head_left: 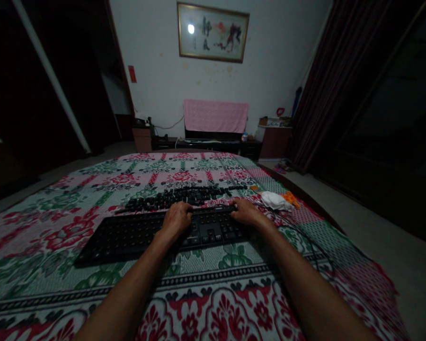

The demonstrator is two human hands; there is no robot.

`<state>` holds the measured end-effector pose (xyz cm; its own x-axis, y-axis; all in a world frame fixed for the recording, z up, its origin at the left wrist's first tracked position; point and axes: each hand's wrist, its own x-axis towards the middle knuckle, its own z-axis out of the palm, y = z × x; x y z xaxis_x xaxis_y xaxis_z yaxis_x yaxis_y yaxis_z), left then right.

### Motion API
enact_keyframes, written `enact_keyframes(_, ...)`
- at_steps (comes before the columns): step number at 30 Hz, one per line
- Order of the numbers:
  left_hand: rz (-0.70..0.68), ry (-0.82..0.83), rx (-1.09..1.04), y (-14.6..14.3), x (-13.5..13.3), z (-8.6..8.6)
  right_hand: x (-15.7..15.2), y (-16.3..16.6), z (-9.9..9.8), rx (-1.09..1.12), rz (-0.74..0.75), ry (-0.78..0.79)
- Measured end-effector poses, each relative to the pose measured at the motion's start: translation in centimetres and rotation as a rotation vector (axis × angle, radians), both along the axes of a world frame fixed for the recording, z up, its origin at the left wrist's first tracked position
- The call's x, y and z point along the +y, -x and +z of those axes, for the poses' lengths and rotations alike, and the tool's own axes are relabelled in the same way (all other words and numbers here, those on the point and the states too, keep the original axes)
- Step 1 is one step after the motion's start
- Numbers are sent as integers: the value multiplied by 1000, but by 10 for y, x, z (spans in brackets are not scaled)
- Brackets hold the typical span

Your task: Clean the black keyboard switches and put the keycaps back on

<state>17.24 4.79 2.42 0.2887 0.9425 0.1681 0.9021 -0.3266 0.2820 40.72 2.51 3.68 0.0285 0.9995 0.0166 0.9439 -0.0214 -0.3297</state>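
Note:
A black computer keyboard [128, 237] lies slightly askew on a patterned bed cover; much of it shows bare key stems instead of keycaps. My left hand [177, 219] rests over its middle, with fingers curled toward the far edge, gripping it. Across the number pad, my right hand [245, 211] is at the upper right part, its fingertips drawn together; what they hold, if anything, is too small and dark to make out. A few dark keycaps [218, 237] sit in place between the hands. Just beyond the keyboard spreads a long pile of loose black keycaps [184, 194].
To the right lie a crumpled white tissue [275, 201], an orange item [290, 199] and a black cable [305, 237]. The red and green cover [234, 312] drapes over the right edge. Farther off, a pink cloth [216, 116] hangs over a screen on a low cabinet.

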Motion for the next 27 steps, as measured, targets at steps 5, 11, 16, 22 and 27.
enact_keyframes(5,-16,5,-9,3,3,-3,1,-3,-2,28,19,12)
enact_keyframes(11,-33,20,-7,6,5,-3,-1,-6,-3,48,44,-12)
enact_keyframes(16,-42,-5,-16,7,1,-5,-1,-8,-9,65,52,-24)
enact_keyframes(22,-62,-28,11,16,-4,-6,-6,-5,-19,44,14,-126)
enact_keyframes(27,-67,-65,14,34,-7,-7,-13,-3,-25,29,-52,-194)
